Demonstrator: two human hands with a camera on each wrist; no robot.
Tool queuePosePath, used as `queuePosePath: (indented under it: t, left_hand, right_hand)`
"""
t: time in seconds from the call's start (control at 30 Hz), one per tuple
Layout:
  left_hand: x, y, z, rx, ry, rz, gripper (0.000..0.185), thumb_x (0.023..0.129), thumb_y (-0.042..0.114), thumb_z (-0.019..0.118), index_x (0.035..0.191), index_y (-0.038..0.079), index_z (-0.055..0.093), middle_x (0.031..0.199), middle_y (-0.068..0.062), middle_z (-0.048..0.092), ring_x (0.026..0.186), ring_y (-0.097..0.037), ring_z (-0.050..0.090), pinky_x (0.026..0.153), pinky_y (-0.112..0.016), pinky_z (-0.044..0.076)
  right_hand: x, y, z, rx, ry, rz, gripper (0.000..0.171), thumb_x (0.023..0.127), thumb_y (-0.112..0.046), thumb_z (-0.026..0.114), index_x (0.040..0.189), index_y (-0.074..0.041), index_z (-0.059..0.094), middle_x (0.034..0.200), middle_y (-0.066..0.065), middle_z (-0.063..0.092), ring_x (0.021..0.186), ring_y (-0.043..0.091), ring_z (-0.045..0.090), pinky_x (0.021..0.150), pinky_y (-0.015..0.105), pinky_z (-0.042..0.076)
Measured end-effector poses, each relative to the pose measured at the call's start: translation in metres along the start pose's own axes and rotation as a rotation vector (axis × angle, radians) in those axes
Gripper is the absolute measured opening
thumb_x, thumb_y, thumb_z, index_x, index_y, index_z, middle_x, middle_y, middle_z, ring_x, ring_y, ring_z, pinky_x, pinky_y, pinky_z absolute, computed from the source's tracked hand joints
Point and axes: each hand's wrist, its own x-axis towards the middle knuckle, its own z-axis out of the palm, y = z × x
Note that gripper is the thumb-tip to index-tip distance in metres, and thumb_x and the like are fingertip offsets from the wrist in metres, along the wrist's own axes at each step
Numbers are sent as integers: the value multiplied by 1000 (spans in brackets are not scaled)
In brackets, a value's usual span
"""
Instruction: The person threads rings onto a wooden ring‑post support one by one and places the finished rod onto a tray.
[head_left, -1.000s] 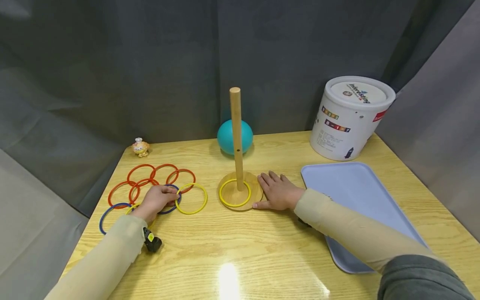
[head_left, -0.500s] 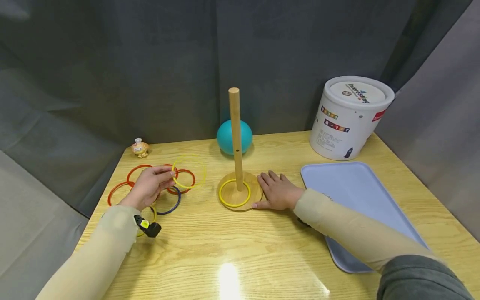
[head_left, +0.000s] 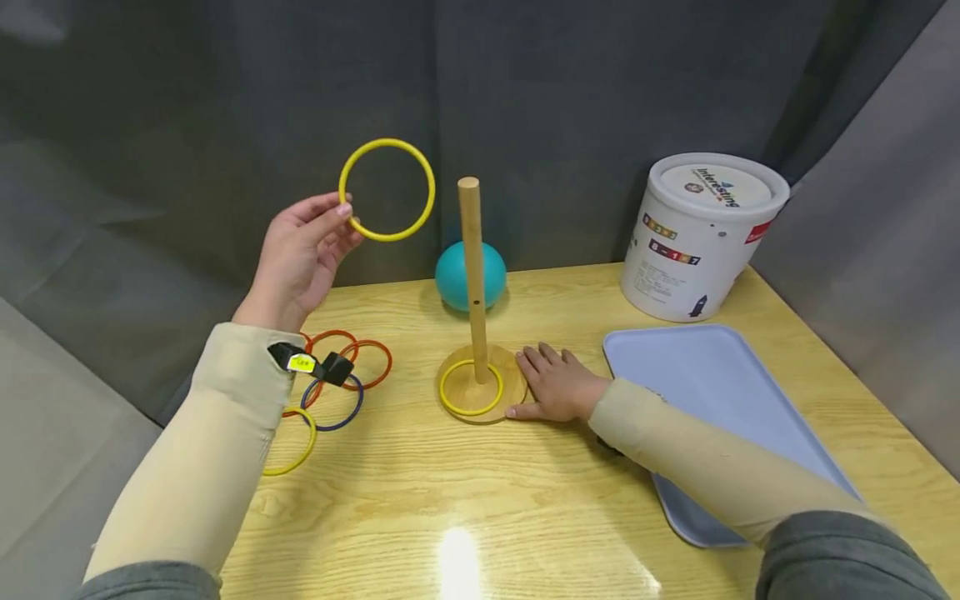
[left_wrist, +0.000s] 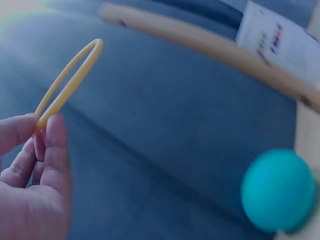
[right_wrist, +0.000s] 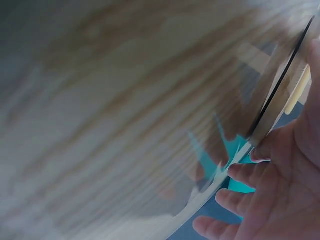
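My left hand (head_left: 300, 254) is raised above the table and pinches a yellow ring (head_left: 387, 190) at its lower left edge, level with the top of the wooden peg (head_left: 472, 275) and just left of it. The left wrist view shows the same yellow ring (left_wrist: 67, 85) edge-on between thumb and fingers (left_wrist: 47, 150). Another yellow ring (head_left: 471, 387) lies on the round wooden base (head_left: 513, 379) around the peg. My right hand (head_left: 558, 385) lies flat on the table, fingers straight, touching the base's right edge. Fingers (right_wrist: 265, 200) show beside the base in the right wrist view.
Red, blue and yellow rings (head_left: 341, 379) lie on the table's left part, partly hidden by my left sleeve. A teal ball (head_left: 468, 275) sits behind the peg. A white lidded tub (head_left: 701, 237) stands at the back right, a pale blue tray (head_left: 720, 400) in front of it.
My left hand picked a yellow ring from the pile and lifted it up and right, to the height of the peg's top. The right hand has stayed still.
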Motion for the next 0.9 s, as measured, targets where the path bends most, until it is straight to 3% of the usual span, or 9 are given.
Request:
queuePosePath:
  t: [0.07, 0.17, 0.27, 0.37, 0.47, 0.6, 0.73, 0.9]
  left_hand:
    - [2, 6, 15, -10, -12, 9, 5, 96, -3, 70, 98, -3, 74, 91, -10, 70, 71, -17, 65, 72, -25, 61]
    - [4, 8, 32, 48, -26, -8, 6, 97, -1, 70, 100, -1, 76, 93, -10, 70, 73, -16, 65, 73, -24, 60]
    - [6, 0, 41, 131, -49, -59, 8, 97, -1, 70, 97, 3, 77, 93, -8, 69, 74, -15, 65, 73, -22, 60]
    - [8, -15, 41, 191, -61, -132, 15, 99, -3, 67, 94, 7, 77, 91, -6, 69, 74, -14, 65, 72, -21, 60]
    - [6, -35, 33, 241, -59, -209, 16, 101, -4, 63, 95, 7, 73, 90, -5, 68, 73, -13, 65, 71, -21, 59]
    - [-3, -74, 15, 361, -75, -328, 11, 103, -4, 59, 112, -3, 66, 96, -7, 65, 77, -13, 66, 74, -21, 59]
    - [-17, -115, -9, 469, -84, -455, 26, 104, -3, 58, 127, -13, 59, 104, -11, 62, 83, -14, 66, 79, -23, 60]
    - [-26, -147, -31, 539, -76, -533, 32, 104, 0, 59, 132, -15, 56, 118, -22, 60, 82, -14, 67, 80, -24, 60]
  right_hand:
    - [1, 1, 1, -4, -8, 5, 105, 97, -76, 42, 164, -1, 13, 168, 23, 17, 154, 45, 11, 119, 67, 21]
    - [2, 1, 0, 4, -14, 7, 107, 97, -78, 41, 164, -1, 14, 168, 23, 17, 154, 46, 11, 119, 67, 20]
    - [1, 0, -1, 7, -17, 10, 107, 96, -79, 41, 164, -1, 14, 168, 24, 16, 154, 46, 10, 119, 67, 20]
    - [2, 1, 1, 5, -10, 12, 106, 97, -78, 42, 164, -1, 13, 168, 23, 15, 154, 45, 10, 119, 67, 20]
    - [4, 2, 3, 5, -4, 9, 106, 97, -78, 42, 164, -1, 13, 168, 23, 16, 154, 45, 11, 119, 67, 20]
    - [4, 1, 4, 1, 6, 2, 106, 97, -77, 42, 164, 0, 14, 168, 24, 17, 154, 45, 12, 118, 67, 21]
    - [1, -1, 2, 0, 1, -7, 107, 97, -77, 42, 163, 2, 16, 167, 25, 17, 154, 47, 12, 118, 68, 21]
    - [-5, -4, -6, 12, -6, 3, 106, 97, -77, 42, 163, 3, 18, 167, 26, 18, 153, 47, 12, 119, 67, 20]
